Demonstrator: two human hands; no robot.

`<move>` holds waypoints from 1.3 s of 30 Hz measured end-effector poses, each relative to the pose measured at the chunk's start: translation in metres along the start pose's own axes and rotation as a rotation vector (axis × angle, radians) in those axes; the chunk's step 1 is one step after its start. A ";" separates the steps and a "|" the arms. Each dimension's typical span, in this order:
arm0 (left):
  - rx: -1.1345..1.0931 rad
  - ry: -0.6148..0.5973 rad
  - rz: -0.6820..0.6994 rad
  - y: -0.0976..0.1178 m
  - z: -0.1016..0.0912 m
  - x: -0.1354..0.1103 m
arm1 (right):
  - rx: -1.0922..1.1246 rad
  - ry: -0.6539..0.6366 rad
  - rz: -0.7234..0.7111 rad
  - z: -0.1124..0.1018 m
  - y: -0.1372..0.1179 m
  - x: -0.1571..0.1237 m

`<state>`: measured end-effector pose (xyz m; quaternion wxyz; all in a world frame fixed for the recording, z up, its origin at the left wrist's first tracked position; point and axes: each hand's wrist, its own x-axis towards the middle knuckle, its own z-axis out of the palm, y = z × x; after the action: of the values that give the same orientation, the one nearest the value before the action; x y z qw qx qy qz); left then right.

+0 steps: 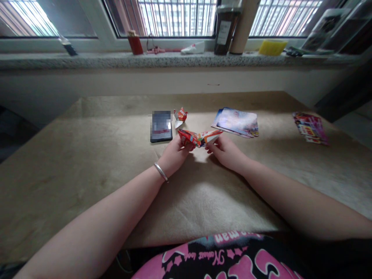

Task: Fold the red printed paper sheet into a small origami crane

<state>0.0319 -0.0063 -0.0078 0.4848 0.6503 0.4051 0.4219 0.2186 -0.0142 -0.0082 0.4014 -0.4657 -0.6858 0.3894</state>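
Between my two hands is a piece of folded printed paper [200,137], red on the left and orange and white on the right, spread in a shallow V above the table. My left hand [173,155], with a silver bangle at the wrist, grips its left end. My right hand [223,152] pinches the right end, fingertips partly beneath the paper. Just beyond the left hand stands a small red-and-white folded paper figure [180,117]. Left of that figure lies a dark phone or small tablet [161,126], its screen blurred out.
A stack of printed sheets [236,121] lies beyond my right hand. Farther right are several pink and purple cards [310,128]. On the stone windowsill [174,61] stand a red container [135,43], a dark lidded jar [225,33] and a yellow object [272,47].
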 end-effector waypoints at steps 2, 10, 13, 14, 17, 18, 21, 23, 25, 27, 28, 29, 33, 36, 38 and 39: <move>-0.103 0.030 -0.053 0.001 0.001 -0.001 | 0.116 0.015 0.023 0.000 -0.002 0.001; -0.235 0.019 -0.140 0.010 0.002 -0.003 | 0.512 0.066 0.180 -0.006 -0.005 0.005; -0.238 0.004 -0.140 0.011 -0.001 -0.002 | 0.576 0.121 0.213 -0.006 -0.004 0.006; -0.234 0.013 -0.140 0.010 -0.002 -0.001 | 0.584 0.127 0.210 -0.005 -0.003 0.006; -0.214 0.048 -0.141 0.008 -0.004 -0.001 | 0.568 0.135 0.170 -0.004 -0.002 0.007; -0.211 0.051 -0.144 0.007 -0.005 -0.001 | 0.551 0.142 0.155 -0.004 -0.002 0.007; -0.202 0.046 -0.141 0.005 -0.006 -0.002 | 0.481 0.160 0.121 -0.007 -0.002 0.007; -0.165 0.040 -0.121 0.004 -0.008 -0.001 | 0.441 0.158 0.111 -0.009 -0.002 0.007; -0.097 0.019 -0.080 0.005 -0.009 -0.001 | 0.407 0.140 0.105 -0.011 -0.003 0.007; -0.029 -0.006 -0.019 0.007 -0.009 0.000 | 0.372 0.111 0.099 -0.012 -0.004 0.006; 0.002 -0.010 0.016 0.008 -0.009 0.000 | 0.351 0.094 0.093 -0.012 -0.005 0.006; 0.031 -0.007 0.050 0.009 -0.009 0.000 | 0.324 0.080 0.083 -0.012 -0.005 0.006; 0.120 -0.002 0.111 0.011 -0.007 0.000 | 0.202 0.046 0.017 -0.010 -0.004 0.004; 0.132 -0.040 0.100 0.012 -0.006 -0.001 | 0.180 0.008 -0.009 -0.007 -0.003 0.003; 0.116 -0.058 0.085 0.012 -0.005 -0.001 | 0.194 -0.009 -0.017 -0.004 -0.003 0.003; 0.107 -0.063 0.076 0.012 -0.004 -0.002 | 0.204 -0.013 -0.020 -0.003 -0.003 0.002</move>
<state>0.0291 -0.0093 0.0047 0.4455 0.7030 0.3866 0.3973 0.2196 -0.0124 -0.0040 0.4461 -0.4130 -0.6500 0.4561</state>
